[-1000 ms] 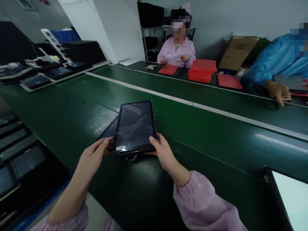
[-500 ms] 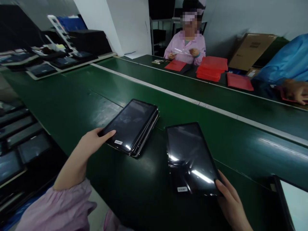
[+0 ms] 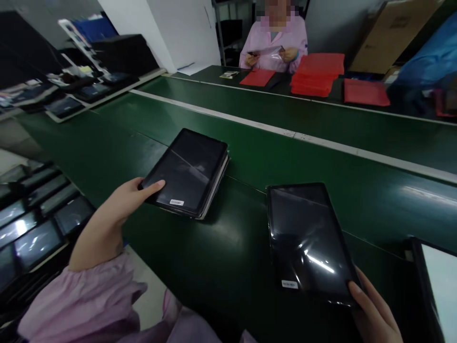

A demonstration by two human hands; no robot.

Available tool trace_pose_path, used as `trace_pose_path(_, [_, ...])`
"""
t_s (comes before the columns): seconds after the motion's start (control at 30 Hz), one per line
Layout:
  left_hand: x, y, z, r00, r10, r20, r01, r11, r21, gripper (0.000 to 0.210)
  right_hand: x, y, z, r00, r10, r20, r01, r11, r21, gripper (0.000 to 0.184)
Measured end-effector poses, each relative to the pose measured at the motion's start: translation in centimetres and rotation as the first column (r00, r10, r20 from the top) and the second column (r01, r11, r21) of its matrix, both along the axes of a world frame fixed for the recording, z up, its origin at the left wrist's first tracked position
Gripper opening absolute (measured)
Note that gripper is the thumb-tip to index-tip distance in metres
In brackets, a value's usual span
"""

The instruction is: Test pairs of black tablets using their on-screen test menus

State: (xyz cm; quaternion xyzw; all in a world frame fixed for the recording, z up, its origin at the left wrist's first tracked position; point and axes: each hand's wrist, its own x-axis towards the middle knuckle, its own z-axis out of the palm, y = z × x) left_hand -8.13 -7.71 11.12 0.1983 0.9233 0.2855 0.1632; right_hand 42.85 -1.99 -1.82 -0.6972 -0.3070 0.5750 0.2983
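My left hand [image 3: 134, 195] is closed on the near left corner of a black tablet [image 3: 191, 166], thumb on its glass and fingers hidden beneath. That tablet lies on top of a small stack on the green bench; the stack's edges show along its right side. My right hand [image 3: 374, 305] pinches the near right corner of a second black tablet [image 3: 307, 233], thumb on top. A clear, wrinkled film with glare appears to cover its glass. Both tablets face up, each with a small white label near the lower left edge or middle.
The green bench [image 3: 228, 243] has a pale strip [image 3: 250, 123] along it. A white-topped, dark-edged object [image 3: 442, 281] stands at right. Racked tablets [image 3: 39, 238] lie lower left. Across the bench, a person in pink holds clear plastic beside red sheets [image 3: 316, 74]; a blue sleeve [image 3: 428, 62] shows at right.
The tablet in my right hand has moved right, farther from the stack. My left hand stays on the stack's top tablet. The view has tilted down slightly.
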Motion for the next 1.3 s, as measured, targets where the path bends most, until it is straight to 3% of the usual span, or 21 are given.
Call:
trace_pose_path(0.07, [1.4, 0.1, 0.0, 0.983, 0.051, 0.177, -0.074, 0.989, 0.126, 0.034, 0.2, 0.1, -0.1, 1.000, 0.015, -0.020, -0.015, 0.999, 0.034, 0.088])
trace_pose_path(0.17, [4.1, 0.0, -0.1, 0.939, 0.024, 0.343, -0.132, 0.946, 0.296, 0.044, 0.3, 0.0, -0.1, 0.998, -0.027, -0.051, 0.032, 0.994, 0.105, 0.073])
trace_pose_path(0.27, [6.3, 0.2, -0.1, 0.890, 0.014, 0.456, -0.193, 0.917, 0.349, 0.043, 0.6, -0.7, 0.0, 0.996, -0.080, -0.044, 0.087, 0.979, 0.184, 0.059])
trace_pose_path(0.37, [8.4, 1.3, -0.4, 0.825, 0.055, 0.562, -0.281, 0.903, 0.324, 0.037, 1.4, -2.2, 0.0, 0.992, -0.127, 0.021, 0.119, 0.965, 0.234, 0.063])
trace_pose_path(0.47, [10.5, 2.4, -2.1, 0.777, 0.026, 0.629, -0.212, 0.951, 0.223, 0.038, 2.5, -4.2, 0.1, 0.974, -0.135, 0.179, 0.082, 0.958, 0.275, 0.065])
trace_pose_path(0.57, [11.5, 2.0, -5.7, 0.749, -0.085, 0.658, -0.006, 0.991, 0.136, 0.046, 3.5, -6.0, 0.6, 0.947, -0.064, 0.315, -0.028, 0.960, 0.277, 0.059])
trace_pose_path(0.67, [10.9, 0.3, -9.1, 0.797, -0.259, 0.545, 0.243, 0.965, 0.103, 0.056, 3.8, -6.4, 1.3, 0.861, 0.050, 0.505, -0.268, 0.890, 0.369, 0.054])
trace_pose_path(0.73, [10.5, -0.5, -9.9, 0.828, -0.419, 0.372, 0.408, 0.906, 0.111, 0.063, 3.5, -5.6, 1.8, 0.754, 0.057, 0.654, -0.428, 0.798, 0.424, 0.048])
trace_pose_path(0.8, [11.2, -0.3, -9.6, 0.817, -0.561, 0.138, 0.550, 0.828, 0.110, 0.065, 2.6, -4.0, 1.8, 0.678, 0.019, 0.735, -0.511, 0.731, 0.452, 0.047])
trace_pose_path(0.87, [12.8, 1.1, -9.2, 0.733, -0.676, -0.074, 0.680, 0.726, 0.102, 0.061, 1.4, -1.9, 1.3, 0.674, -0.004, 0.739, -0.532, 0.692, 0.489, 0.057])
trace_pose_path(0.93, [15.2, 3.9, -9.2, 0.606, -0.774, -0.183, 0.794, 0.602, 0.083, 0.058, 0.1, 0.4, 0.5, 0.682, -0.001, 0.731, -0.545, 0.667, 0.509, 0.066])
trace_pose_path(1.03, [18.7, 9.6, -10.0, 0.477, -0.857, -0.197, 0.866, 0.496, -0.058, 0.063, -1.4, 3.4, -0.4, 0.682, -0.048, 0.730, -0.519, 0.672, 0.529, 0.071])
trace_pose_path(1.13, [21.0, 14.6, -10.6, 0.408, -0.873, -0.267, 0.874, 0.458, -0.162, 0.064, -1.7, 4.6, -0.7, 0.703, -0.098, 0.705, -0.471, 0.678, 0.564, 0.071])
trace_pose_path(1.2, [21.7, 16.6, -10.7, 0.372, -0.874, -0.312, 0.877, 0.441, -0.192, 0.061, -1.5, 4.5, -0.7, 0.726, -0.118, 0.678, -0.442, 0.674, 0.591, 0.068])
trace_pose_path(1.3, [21.9, 17.6, -10.8, 0.356, -0.874, -0.330, 0.879, 0.433, -0.200, 0.053, -1.1, 4.0, -0.7, 0.762, -0.136, 0.633, -0.401, 0.669, 0.626, 0.062])
